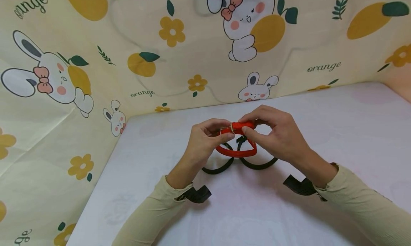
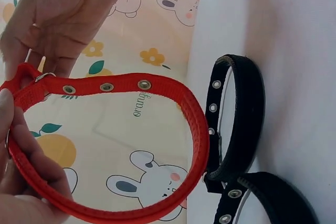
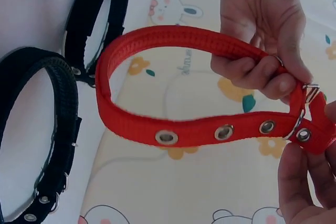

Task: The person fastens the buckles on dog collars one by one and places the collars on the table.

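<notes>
Both hands hold a red pet collar (image 1: 236,153) up above the table, its band closed in a loop. My left hand (image 1: 205,137) pinches it beside the metal buckle (image 3: 312,94), thumb on the near side. With thumb and fingers, my right hand (image 1: 277,133) grips the folded strap end just right of the buckle. Metal eyelets (image 2: 106,87) run along the band, and a metal ring sits near the buckle. Two black collars (image 1: 221,170) (image 2: 249,114), also looped and with eyelets, stand on the table behind and below the red one.
The white-covered table (image 1: 234,214) meets a cream cloth backdrop (image 1: 199,60) printed with rabbits and oranges at the back and left. A black wrist mount (image 1: 199,195) juts from the left sleeve, another (image 1: 300,186) from the right.
</notes>
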The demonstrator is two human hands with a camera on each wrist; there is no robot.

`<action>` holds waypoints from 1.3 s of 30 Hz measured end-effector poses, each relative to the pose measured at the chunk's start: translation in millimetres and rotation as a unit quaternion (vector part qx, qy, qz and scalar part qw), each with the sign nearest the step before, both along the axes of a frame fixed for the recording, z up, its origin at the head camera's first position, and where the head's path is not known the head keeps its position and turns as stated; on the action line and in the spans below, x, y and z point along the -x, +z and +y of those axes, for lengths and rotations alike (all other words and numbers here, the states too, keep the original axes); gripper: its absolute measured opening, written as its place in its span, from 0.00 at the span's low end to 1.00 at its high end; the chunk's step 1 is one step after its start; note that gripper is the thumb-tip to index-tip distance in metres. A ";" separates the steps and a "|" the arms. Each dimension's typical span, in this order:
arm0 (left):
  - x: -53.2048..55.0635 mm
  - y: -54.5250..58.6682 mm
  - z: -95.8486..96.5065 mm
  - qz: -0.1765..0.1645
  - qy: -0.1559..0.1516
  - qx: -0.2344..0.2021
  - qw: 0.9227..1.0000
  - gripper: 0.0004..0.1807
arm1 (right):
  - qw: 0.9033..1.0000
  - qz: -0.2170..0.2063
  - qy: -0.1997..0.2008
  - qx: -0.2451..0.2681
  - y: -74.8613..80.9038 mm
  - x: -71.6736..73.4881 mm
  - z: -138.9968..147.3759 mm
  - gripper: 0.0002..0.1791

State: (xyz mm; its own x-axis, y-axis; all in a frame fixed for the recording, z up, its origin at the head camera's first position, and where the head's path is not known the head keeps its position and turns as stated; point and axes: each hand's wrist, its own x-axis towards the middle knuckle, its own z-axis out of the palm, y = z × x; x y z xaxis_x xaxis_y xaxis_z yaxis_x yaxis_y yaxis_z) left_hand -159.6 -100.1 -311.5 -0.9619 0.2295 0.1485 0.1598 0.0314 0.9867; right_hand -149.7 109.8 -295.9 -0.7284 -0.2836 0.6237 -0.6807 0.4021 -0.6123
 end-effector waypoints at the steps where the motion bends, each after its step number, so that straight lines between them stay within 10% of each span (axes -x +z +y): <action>1: -0.1 0.0 0.1 0.000 -0.001 -0.001 1.000 0.16 | 1.000 0.002 -0.002 -0.003 0.0 0.0 0.0 0.12; 28: 0.3 -3.0 1.1 0.027 -0.014 -0.029 0.999 0.15 | 0.999 0.021 -0.016 -0.032 -7.4 3.5 -0.3 0.15; 39: -0.4 0.2 -1.9 0.024 -0.009 -0.039 0.999 0.13 | 0.995 -0.051 -0.030 -0.084 -8.9 6.0 -1.5 0.07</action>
State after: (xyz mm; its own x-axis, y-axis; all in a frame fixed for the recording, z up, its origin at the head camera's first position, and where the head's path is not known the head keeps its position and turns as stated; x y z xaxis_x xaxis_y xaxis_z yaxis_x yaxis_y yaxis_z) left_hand -159.1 -102.0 -311.3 -0.9491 0.2326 0.2122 0.2067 -0.0481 0.9772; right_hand -155.7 108.4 -304.9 -0.8041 -0.3324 0.4928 -0.5905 0.5421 -0.5979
